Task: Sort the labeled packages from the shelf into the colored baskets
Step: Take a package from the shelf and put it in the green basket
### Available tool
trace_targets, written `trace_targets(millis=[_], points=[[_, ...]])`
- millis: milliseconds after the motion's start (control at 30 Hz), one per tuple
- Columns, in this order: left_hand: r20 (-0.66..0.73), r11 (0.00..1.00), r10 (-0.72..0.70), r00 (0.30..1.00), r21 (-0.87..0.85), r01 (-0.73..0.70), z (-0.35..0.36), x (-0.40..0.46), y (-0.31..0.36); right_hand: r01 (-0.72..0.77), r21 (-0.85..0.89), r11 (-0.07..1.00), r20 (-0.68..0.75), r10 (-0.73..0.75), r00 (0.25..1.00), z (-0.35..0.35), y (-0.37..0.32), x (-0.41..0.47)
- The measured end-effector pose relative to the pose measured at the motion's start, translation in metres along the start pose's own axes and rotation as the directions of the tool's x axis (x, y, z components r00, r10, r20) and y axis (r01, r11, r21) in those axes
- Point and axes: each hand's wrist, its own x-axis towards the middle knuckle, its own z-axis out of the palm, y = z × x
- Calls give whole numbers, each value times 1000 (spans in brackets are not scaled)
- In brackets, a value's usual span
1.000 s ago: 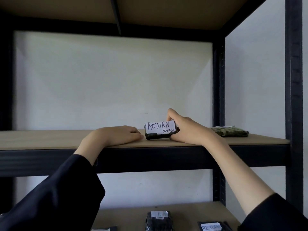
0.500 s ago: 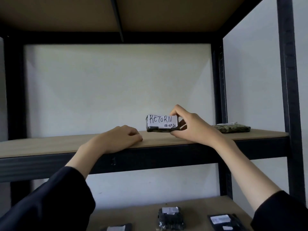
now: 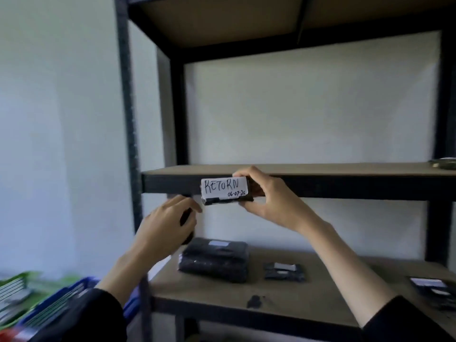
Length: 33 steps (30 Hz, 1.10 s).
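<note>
Package [image 3: 225, 191] marked "RETURN" in handwriting, held clear of the shelf [image 3: 320, 170], in front of the dark front edge of its middle board. Pinched at its right end by the right hand [image 3: 267, 196]: thumb under the lower right corner, fingers over the top right corner, white label facing the camera, left end sticking out free. Left hand [image 3: 170, 218] just below and left of the package's lower left corner, fingers loosely curled, not touching it; something dark shows by its palm, too blurred to tell whether held.

On the lower board: large black wrapped package [image 3: 214, 262] near the left end, smaller flat package [image 3: 283, 271] beside it toward the middle, another labeled package [image 3: 434, 291] at the right edge of view, small dark scrap [image 3: 254, 301] near the front edge. Greenish package [image 3: 444, 164] at the far right of the middle board, mostly cut off.

Below the shelf's left end: blue basket [image 3: 61, 299], green basket [image 3: 17, 287] further left, a red blur [image 3: 9, 335] in the bottom left corner, all smeared.
</note>
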Motion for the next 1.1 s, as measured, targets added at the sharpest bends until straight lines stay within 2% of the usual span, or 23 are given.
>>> trace_targets(millis=[133,267,500,667,833,1100], points=[[89,984,-172,981,69,166,-25,-82,-73,4,120,993,82,-14,996,94,-48,-7],[182,935,-351,918,108,337,-51,-160,-143,-54,259,964,180,7,984,186,-86,-13],[159,854,-506,848,231,466,-100,-257,-239,-162,434,886,312,21,950,321,-135,-4],[149,825,-542,827,283,489,-114,-288,-303,-193,514,836,345,5,939,398,-160,12],[173,813,-566,806,282,510,-110,-304,-365,-288,556,779,331,110,937,479,-162,25],[268,809,-582,767,282,515,-93,-338,-458,-437,485,757,412,243,878,588,-162,23]])
